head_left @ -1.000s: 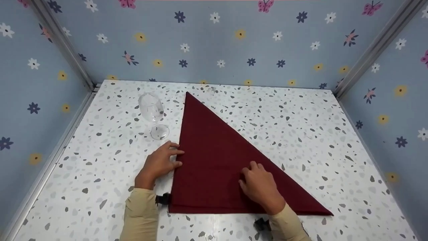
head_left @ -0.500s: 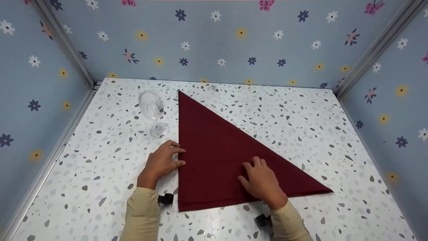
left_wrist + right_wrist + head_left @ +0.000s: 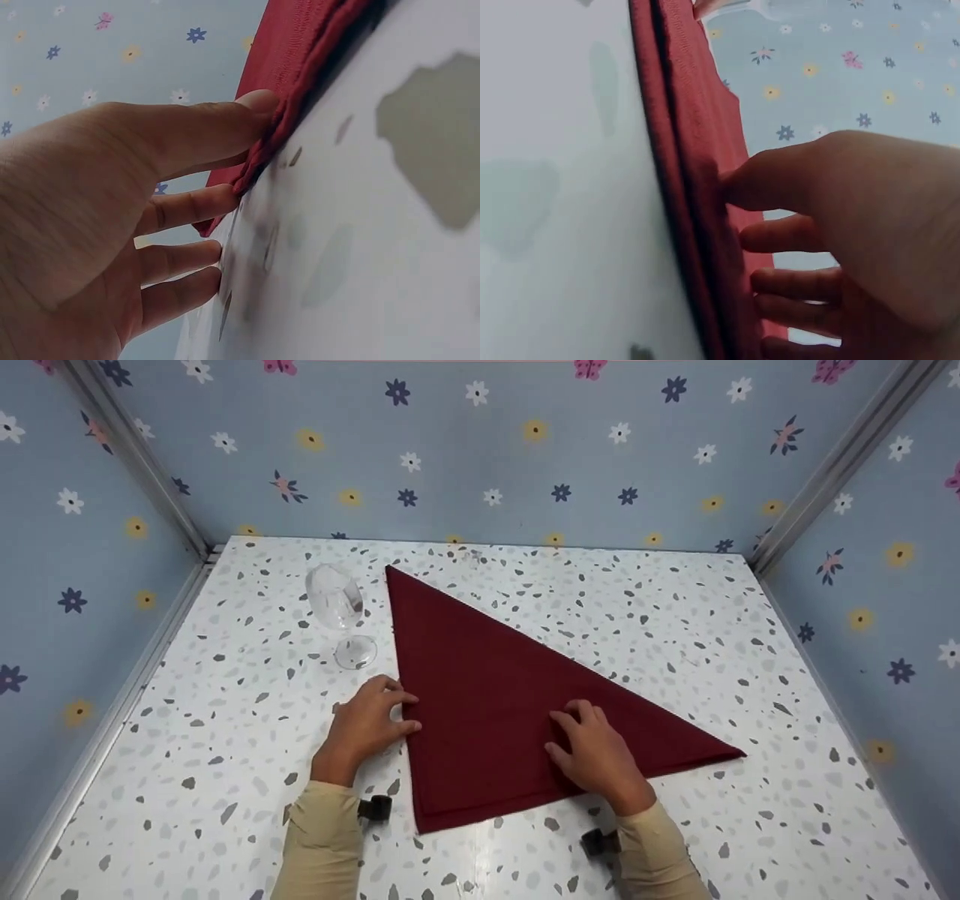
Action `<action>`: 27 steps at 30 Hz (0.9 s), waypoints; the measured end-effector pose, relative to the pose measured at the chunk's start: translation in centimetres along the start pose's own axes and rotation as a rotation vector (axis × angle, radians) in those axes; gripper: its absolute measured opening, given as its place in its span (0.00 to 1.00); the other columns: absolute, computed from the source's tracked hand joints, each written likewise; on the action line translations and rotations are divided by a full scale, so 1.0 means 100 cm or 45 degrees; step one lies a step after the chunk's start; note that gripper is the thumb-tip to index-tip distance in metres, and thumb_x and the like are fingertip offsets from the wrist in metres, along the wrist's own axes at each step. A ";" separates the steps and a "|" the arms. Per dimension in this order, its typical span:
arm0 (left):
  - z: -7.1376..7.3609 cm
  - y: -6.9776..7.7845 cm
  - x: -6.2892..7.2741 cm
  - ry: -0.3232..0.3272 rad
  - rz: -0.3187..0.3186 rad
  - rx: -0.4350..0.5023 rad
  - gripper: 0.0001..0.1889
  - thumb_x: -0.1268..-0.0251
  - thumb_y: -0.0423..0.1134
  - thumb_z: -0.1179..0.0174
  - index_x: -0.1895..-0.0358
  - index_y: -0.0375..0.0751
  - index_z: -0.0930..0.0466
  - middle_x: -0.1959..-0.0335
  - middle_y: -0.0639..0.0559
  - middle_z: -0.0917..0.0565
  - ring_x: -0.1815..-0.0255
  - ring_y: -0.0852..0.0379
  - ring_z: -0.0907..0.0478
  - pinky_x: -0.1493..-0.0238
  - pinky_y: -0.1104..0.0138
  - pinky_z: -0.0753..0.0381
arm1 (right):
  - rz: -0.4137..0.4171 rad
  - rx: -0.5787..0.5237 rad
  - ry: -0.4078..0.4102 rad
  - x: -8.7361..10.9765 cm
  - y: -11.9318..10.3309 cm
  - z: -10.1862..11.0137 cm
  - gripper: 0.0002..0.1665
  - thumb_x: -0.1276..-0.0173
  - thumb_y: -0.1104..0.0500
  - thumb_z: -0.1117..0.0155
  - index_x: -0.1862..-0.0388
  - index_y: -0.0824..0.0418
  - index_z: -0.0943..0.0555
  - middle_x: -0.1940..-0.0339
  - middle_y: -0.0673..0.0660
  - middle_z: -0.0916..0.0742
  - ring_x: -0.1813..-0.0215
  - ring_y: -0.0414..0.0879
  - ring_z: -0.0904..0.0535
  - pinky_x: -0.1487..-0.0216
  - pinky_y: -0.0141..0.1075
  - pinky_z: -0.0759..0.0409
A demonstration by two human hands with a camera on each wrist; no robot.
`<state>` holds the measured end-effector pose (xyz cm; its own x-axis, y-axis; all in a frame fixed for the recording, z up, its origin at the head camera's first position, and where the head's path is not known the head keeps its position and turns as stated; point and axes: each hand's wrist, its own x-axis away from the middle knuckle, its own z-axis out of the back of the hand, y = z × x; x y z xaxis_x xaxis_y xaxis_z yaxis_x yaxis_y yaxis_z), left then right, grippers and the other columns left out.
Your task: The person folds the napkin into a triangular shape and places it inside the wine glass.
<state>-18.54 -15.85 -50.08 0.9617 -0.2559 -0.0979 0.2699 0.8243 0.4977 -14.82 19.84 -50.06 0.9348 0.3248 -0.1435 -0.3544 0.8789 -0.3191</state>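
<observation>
A dark red cloth napkin (image 3: 480,682), folded into a triangle, lies flat on the speckled table with its layered edges toward the person. My left hand (image 3: 364,731) is at the napkin's left edge. In the left wrist view, the thumb (image 3: 225,124) lies over that edge while the index fingertip touches its side and the other fingers rest on the tabletop. Well inside the triangle, the fingertips of my right hand (image 3: 600,754) press on the cloth, spread and slightly bent. The right wrist view shows the thumb (image 3: 772,180) and fingers on the fabric (image 3: 694,150).
A clear stemmed glass (image 3: 334,598) is on the table left of the napkin's far corner, beyond my left hand. Flower-patterned panels (image 3: 487,450) border the white speckled table (image 3: 675,607) at the back and both sides. Black wrist cameras (image 3: 377,808) sit by the sleeves.
The napkin has turned anticlockwise: its far tip has shifted left, the right tip has moved away from me, and the near-left corner has slid right. Both hands keep contact, the right drifting slightly forward.
</observation>
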 end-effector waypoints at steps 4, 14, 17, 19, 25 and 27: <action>0.001 0.000 -0.003 0.007 -0.017 0.015 0.21 0.43 0.47 0.26 0.47 0.46 0.12 0.46 0.49 0.24 0.43 0.50 0.26 0.52 0.45 0.24 | -0.022 -0.058 0.043 -0.001 0.004 0.000 0.25 0.33 0.54 0.29 0.40 0.63 0.18 0.40 0.60 0.23 0.41 0.54 0.27 0.47 0.47 0.21; 0.001 -0.001 -0.003 -0.105 -0.084 0.047 0.22 0.40 0.41 0.28 0.43 0.34 0.16 0.29 0.48 0.28 0.26 0.44 0.37 0.30 0.52 0.35 | -0.199 0.059 0.147 0.006 0.004 0.013 0.16 0.36 0.55 0.28 0.53 0.62 0.15 0.61 0.59 0.19 0.59 0.54 0.24 0.63 0.50 0.21; 0.002 0.001 -0.003 -0.139 -0.069 0.029 0.23 0.38 0.41 0.30 0.42 0.34 0.17 0.29 0.49 0.28 0.26 0.44 0.37 0.31 0.50 0.35 | -0.272 0.124 0.097 0.010 0.002 0.016 0.18 0.36 0.54 0.28 0.52 0.64 0.16 0.58 0.63 0.19 0.58 0.58 0.23 0.64 0.54 0.20; 0.002 0.002 -0.004 -0.154 -0.062 0.022 0.23 0.37 0.41 0.30 0.41 0.34 0.17 0.29 0.49 0.27 0.26 0.44 0.37 0.31 0.50 0.34 | -0.295 0.159 0.057 0.011 0.000 0.017 0.22 0.36 0.52 0.29 0.49 0.65 0.17 0.56 0.65 0.20 0.57 0.60 0.24 0.64 0.55 0.20; -0.001 0.005 -0.004 -0.141 -0.048 0.010 0.23 0.37 0.42 0.30 0.41 0.35 0.18 0.30 0.49 0.26 0.26 0.44 0.36 0.32 0.49 0.33 | -0.282 0.173 0.021 0.010 -0.001 0.015 0.28 0.34 0.49 0.30 0.43 0.66 0.19 0.53 0.68 0.22 0.53 0.62 0.26 0.60 0.55 0.21; -0.002 0.006 -0.003 -0.129 -0.037 -0.002 0.24 0.38 0.42 0.30 0.41 0.35 0.17 0.30 0.49 0.26 0.26 0.44 0.36 0.33 0.48 0.32 | -0.276 0.155 0.008 0.008 0.001 0.014 0.28 0.34 0.49 0.31 0.41 0.66 0.20 0.50 0.68 0.23 0.50 0.62 0.26 0.56 0.55 0.22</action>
<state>-18.69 -15.16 -49.93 0.9438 -0.3295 -0.0246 0.2980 0.8166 0.4943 -14.10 20.71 -48.90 0.9883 0.1225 -0.0903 -0.1403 0.9636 -0.2275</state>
